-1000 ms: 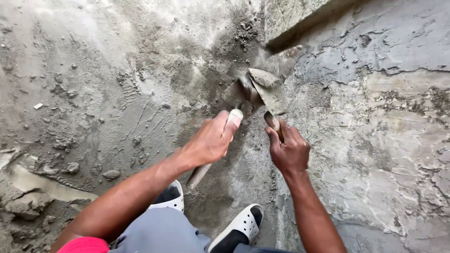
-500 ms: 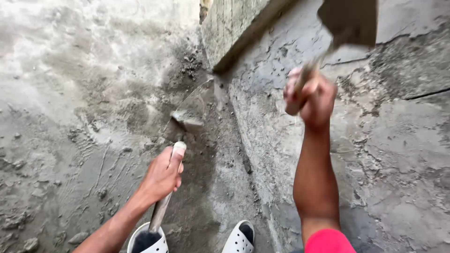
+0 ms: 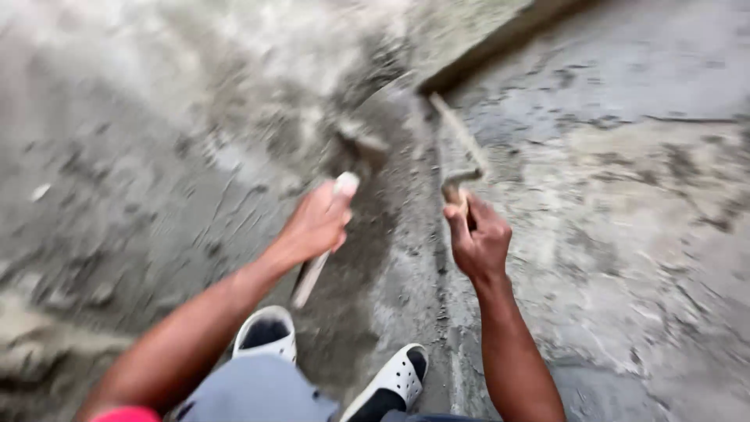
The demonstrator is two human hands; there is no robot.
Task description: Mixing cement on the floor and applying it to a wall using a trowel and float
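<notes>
With fingers wrapped tight on the trowel and the long pale handle, the right hand and left hand should work best keeping the blade flat against the rendered wall.

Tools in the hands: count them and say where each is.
2. A long-handled tool in the left hand, its head blurred; a trowel in the right hand, by the wall.
</notes>
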